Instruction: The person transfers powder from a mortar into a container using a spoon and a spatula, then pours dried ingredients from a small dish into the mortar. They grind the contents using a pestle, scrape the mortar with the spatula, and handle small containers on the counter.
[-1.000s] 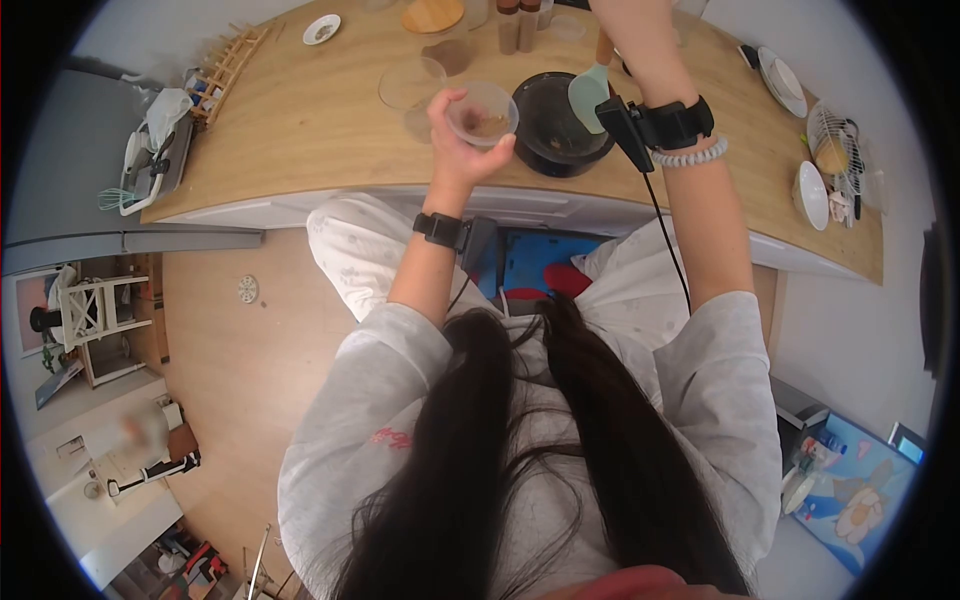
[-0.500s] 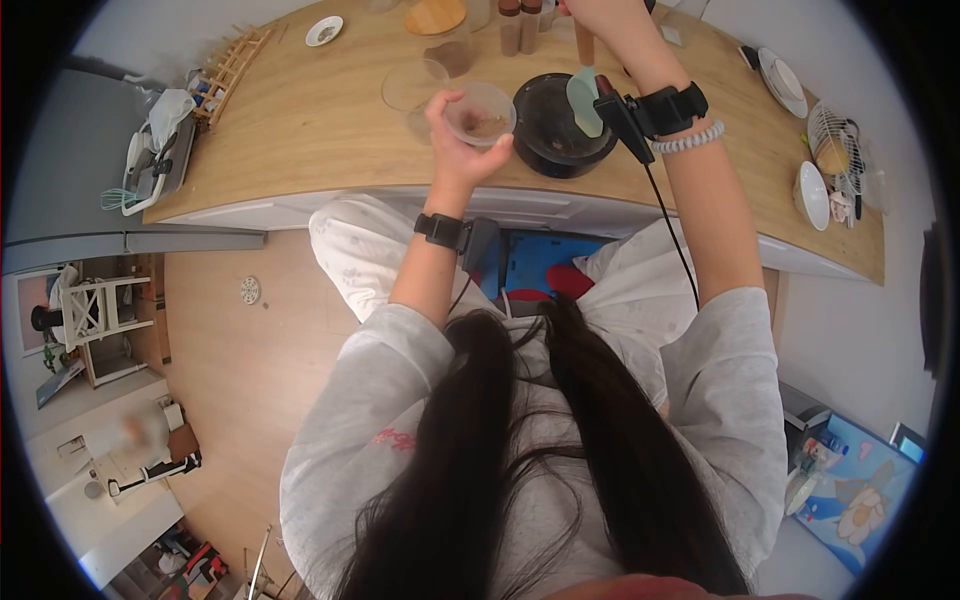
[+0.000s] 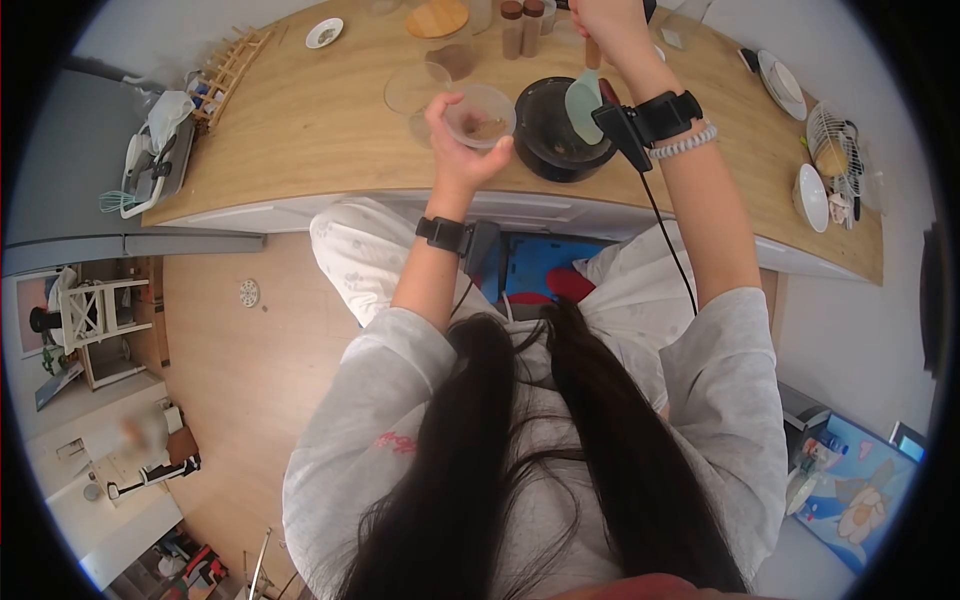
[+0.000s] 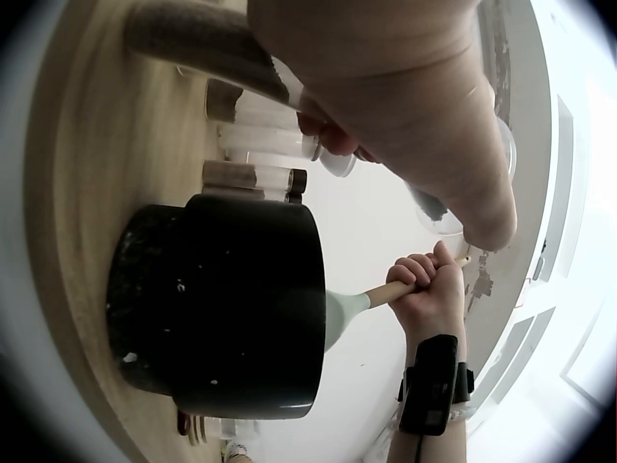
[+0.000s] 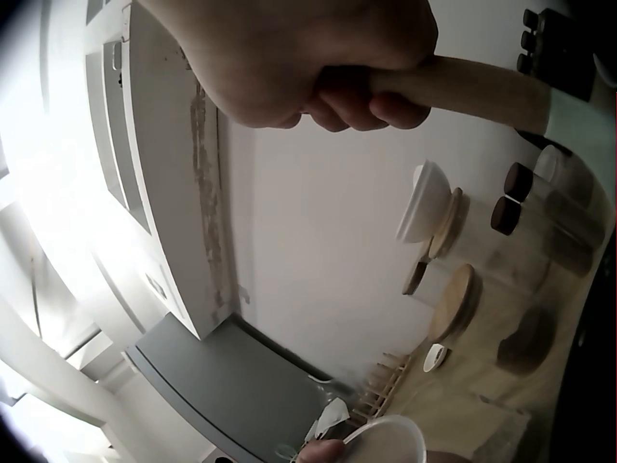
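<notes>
My left hand [image 3: 460, 155] holds a clear plastic bowl [image 3: 500, 98] by its sides, thumb and fingers spread round it, just left of the black pot [image 3: 556, 168]. A little reddish-brown food lies in the bowl. In my right hand [image 3: 612, 28] is a spatula with a wooden handle [image 5: 482, 89] and a mint-green head [image 3: 582, 104]. The fingers curl round the handle above the pot, and the head dips in over its right side. From the left wrist view, the pot's dark wall [image 4: 255, 309] hides the lower part of the spatula head.
Behind the pot stand brown-capped jars [image 3: 511, 30]. A round clear lid [image 3: 405, 88] and a wooden-lidded jar [image 3: 437, 18] are at the back left. A small white dish [image 3: 324, 33] sits farther left. On the right are a white bowl [image 3: 811, 197] and a wire rack [image 3: 835, 145].
The spatula head has turned in the pot, narrow half a second ago and broad again now. My right hand has shifted slightly left. My left hand and the bowl have hardly moved.
</notes>
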`<state>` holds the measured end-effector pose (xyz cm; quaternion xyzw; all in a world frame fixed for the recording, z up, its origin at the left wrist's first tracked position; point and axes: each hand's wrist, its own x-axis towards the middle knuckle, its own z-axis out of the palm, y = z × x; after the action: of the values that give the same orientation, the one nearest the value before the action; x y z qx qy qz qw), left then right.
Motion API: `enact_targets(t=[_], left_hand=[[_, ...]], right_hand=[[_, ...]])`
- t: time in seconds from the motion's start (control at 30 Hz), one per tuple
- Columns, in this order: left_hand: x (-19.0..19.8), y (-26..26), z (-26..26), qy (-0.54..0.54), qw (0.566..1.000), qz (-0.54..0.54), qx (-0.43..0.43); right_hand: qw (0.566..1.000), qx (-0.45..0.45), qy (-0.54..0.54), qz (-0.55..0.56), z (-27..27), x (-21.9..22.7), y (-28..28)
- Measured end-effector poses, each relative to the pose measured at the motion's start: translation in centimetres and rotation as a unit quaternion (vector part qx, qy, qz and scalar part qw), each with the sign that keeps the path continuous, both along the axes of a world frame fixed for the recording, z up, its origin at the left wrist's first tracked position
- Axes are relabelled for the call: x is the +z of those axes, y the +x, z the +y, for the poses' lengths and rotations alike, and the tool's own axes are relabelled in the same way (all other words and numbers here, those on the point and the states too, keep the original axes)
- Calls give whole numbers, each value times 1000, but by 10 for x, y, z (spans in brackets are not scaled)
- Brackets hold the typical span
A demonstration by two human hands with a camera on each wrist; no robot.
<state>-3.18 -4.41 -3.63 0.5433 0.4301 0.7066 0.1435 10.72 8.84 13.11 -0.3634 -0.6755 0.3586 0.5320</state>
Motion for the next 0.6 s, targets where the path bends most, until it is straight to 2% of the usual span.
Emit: enact_targets(t=[0.1, 0.4, 0.6], left_hand=[[-1, -1, 0, 2, 1000, 5, 2], [0, -2, 0, -2, 1000, -4, 1], [-1, -2, 1, 6, 1000, -5, 1]], right_hand=[[997, -43, 61, -2, 10, -7, 0], [992, -121, 18, -22, 17, -12, 5], [991, -132, 13, -13, 23, -18, 7]])
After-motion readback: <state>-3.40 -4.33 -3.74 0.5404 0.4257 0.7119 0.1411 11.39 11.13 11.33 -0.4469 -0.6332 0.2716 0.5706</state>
